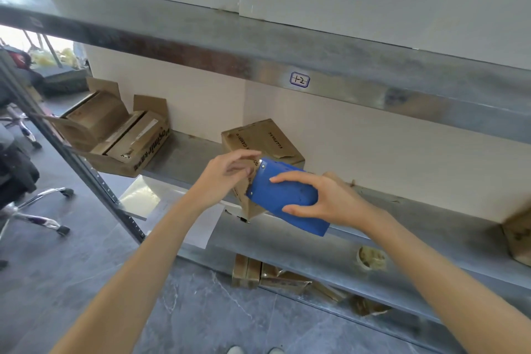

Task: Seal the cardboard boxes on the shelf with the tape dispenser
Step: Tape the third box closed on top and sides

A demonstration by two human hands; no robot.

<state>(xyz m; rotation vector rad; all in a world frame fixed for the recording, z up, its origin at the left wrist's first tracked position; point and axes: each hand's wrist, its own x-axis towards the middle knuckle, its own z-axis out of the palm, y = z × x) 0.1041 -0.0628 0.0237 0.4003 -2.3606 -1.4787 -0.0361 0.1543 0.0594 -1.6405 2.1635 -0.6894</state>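
**Blue dispenser at a box on the shelf**

Blue plastic fills the right hand (330, 201): its fingers (290, 179) curl over the dispenser (283, 195), thumb underneath. The dispenser's front end meets the near corner of a closed box (267, 138) at mid-shelf (402, 227). The left hand (224, 175) is at that corner, fingers loosely straight, holding nothing; contact with the box is unclear. Open boxes (115, 135) stand well to the left.

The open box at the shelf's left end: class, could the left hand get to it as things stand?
Probably yes. The left hand seems to hold nothing, and no obstacle shows on the shelf between it and the open box. Only the rack post stands near that side.
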